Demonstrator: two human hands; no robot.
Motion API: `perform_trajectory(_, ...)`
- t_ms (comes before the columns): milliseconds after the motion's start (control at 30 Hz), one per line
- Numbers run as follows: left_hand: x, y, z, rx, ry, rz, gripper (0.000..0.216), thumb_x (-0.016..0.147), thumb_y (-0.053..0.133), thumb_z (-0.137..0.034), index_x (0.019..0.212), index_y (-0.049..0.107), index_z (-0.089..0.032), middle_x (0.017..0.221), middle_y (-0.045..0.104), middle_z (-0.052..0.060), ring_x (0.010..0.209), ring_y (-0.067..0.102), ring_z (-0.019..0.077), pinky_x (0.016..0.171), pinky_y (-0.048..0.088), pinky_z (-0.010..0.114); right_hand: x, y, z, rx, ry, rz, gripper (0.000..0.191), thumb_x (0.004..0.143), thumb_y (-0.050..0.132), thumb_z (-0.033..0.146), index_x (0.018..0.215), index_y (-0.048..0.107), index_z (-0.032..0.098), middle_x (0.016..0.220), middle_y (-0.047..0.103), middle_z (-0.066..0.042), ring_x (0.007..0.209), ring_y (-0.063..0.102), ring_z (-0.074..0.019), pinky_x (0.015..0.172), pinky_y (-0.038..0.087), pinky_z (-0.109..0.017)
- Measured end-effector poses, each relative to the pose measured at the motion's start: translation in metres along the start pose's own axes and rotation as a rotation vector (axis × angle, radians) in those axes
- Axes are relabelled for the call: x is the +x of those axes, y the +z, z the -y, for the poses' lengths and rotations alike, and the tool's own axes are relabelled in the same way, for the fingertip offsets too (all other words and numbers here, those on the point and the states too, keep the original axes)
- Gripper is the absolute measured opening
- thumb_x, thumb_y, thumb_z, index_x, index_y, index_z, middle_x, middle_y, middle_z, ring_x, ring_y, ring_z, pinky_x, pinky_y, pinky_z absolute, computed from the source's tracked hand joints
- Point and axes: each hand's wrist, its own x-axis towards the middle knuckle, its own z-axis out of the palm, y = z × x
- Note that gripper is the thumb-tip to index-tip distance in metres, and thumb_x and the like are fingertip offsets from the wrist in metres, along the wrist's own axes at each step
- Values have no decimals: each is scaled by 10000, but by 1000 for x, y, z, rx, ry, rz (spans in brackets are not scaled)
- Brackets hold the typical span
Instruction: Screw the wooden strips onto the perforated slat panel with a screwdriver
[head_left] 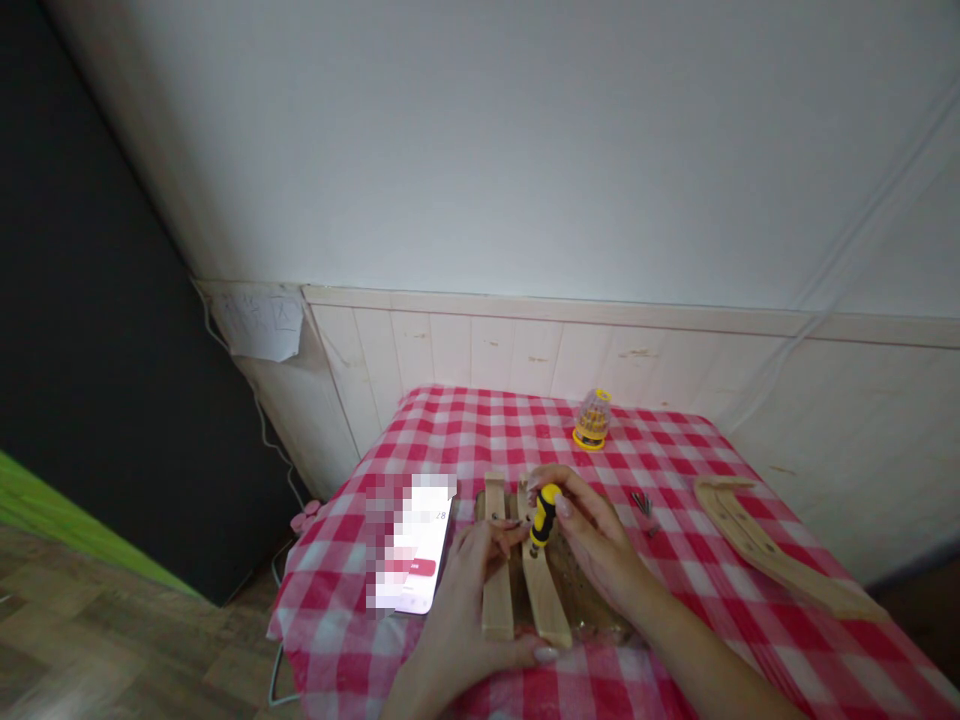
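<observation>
My right hand [592, 535] grips a small yellow and black screwdriver [543, 516], held upright with its tip on a wooden piece. Two light wooden slats [496, 600] lie side by side on a darker wooden board [592, 615] on the red and white checked tablecloth [465, 430]. My left hand [469, 600] rests on the slats, fingers pressed near the screwdriver tip and thumb at the near end of the right slat.
A phone [414, 560] with a lit screen lies left of the slats. A yellow bit holder [592, 419] stands at the back of the table. Loose dark screws [642, 503] lie to the right, with curved wooden pieces [772, 555] beyond. A white panelled wall is behind.
</observation>
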Motion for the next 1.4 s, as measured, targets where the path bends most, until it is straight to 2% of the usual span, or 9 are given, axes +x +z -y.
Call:
perform_trajectory(233, -1, -1, -4, 16, -9, -2, 964, 653, 874, -793, 1404, 620, -244, 1441, 609, 150, 1387, 544, 424, 1176, 441, 596, -2, -1, -5, 12, 7, -18, 307, 955, 740, 575, 1036, 708, 280, 1004, 684, -26, 940, 612, -215, 831, 487, -319)
perform_trajectory(533, 0, 0, -7, 32, -1, -26, 966, 656, 860, -798, 1411, 618, -246, 1420, 620, 150, 1338, 583, 429, 1142, 462, 611, 2, 5, 3, 128, -12, 43, 276, 944, 776, 528, 981, 648, 286, 1076, 717, -29, 1020, 652, -217, 938, 495, -352)
perform_trajectory(633, 0, 0, -5, 31, 3, -21, 975, 652, 861, -808, 1412, 619, -246, 1398, 627, 146, 1310, 600, 424, 1119, 483, 598, 2, 5, 4, 175, 25, 63, 288, 935, 791, 515, 990, 622, 289, 1042, 729, -25, 961, 672, -214, 885, 522, -360)
perform_trajectory(767, 0, -1, -5, 23, -8, -15, 994, 636, 878, -807, 1408, 614, -240, 1385, 632, 146, 1301, 604, 420, 1115, 489, 591, 1, 7, 4, 199, 46, 75, 306, 942, 783, 523, 998, 589, 293, 865, 692, 15, 807, 653, -192, 817, 524, -352)
perform_trajectory(867, -1, -1, -5, 34, -29, -14, 955, 624, 897, -786, 1361, 633, -239, 1408, 626, 145, 1336, 579, 421, 1144, 468, 592, 0, 10, 5, 186, 30, 70, 305, 965, 745, 553, 1013, 597, 291, 772, 616, 43, 725, 577, -169, 776, 490, -333)
perform_trajectory(1000, -1, -1, -7, 45, -42, -15, 984, 620, 906, -762, 1401, 615, -238, 1456, 602, 155, 1362, 561, 425, 1151, 467, 589, 0, 13, 8, 144, 50, 61, 342, 956, 718, 617, 1001, 650, 284, 758, 543, 31, 694, 468, -174, 693, 422, -321)
perform_trajectory(1167, -1, -1, -10, 89, -50, -12, 927, 633, 923, -688, 1389, 625, -240, 1416, 632, 149, 1352, 571, 433, 1161, 447, 608, 2, 16, 14, 249, 148, 105, 479, 939, 620, 725, 1018, 720, 264, 769, 562, -20, 767, 546, -237, 741, 492, -381)
perform_trajectory(1400, -1, -1, -7, 51, -33, -21, 920, 636, 906, -731, 1360, 618, -240, 1383, 636, 144, 1301, 601, 417, 1122, 481, 584, 3, 18, 14, 290, 144, 152, 458, 953, 639, 667, 1072, 739, 236, 842, 661, -66, 906, 646, -278, 842, 546, -425)
